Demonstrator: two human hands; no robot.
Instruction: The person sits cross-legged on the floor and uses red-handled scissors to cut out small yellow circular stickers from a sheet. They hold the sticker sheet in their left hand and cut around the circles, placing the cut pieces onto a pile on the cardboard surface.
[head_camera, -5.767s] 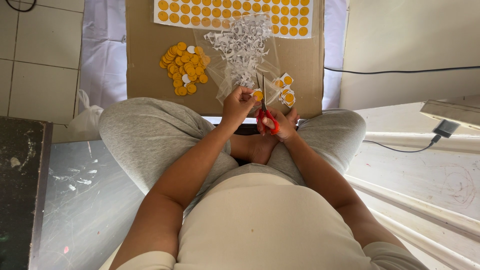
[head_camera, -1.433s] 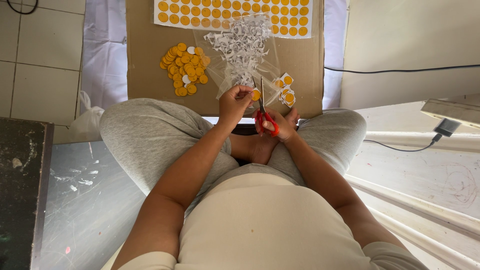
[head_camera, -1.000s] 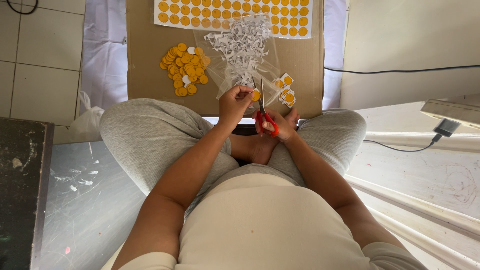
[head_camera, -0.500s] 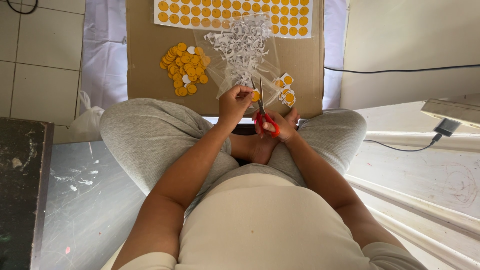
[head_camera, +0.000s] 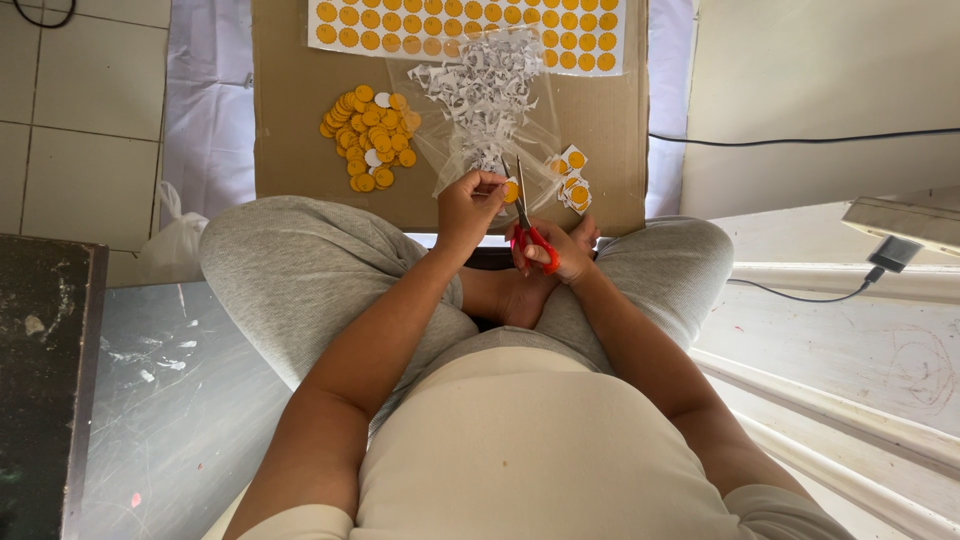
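Scissors (head_camera: 527, 225) with red handles gripped in right hand (head_camera: 556, 252), blades pointing to 12 o'clock. Left hand (head_camera: 468, 205) at 9 o'clock of blades, fingertips pinching small orange circle (head_camera: 511, 190). Cut orange discs (head_camera: 368, 135) piled at 10 o'clock on cardboard sheet (head_camera: 300, 120); paper scraps (head_camera: 485, 85) at 12.

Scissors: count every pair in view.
1. The red-handled scissors are in the right hand, blades up beside the orange sticker pinched by the left hand. Others may be hidden.

matt brown cardboard (head_camera: 300, 100), glossy clear plastic bag (head_camera: 470, 140), paper scraps (head_camera: 485, 85).
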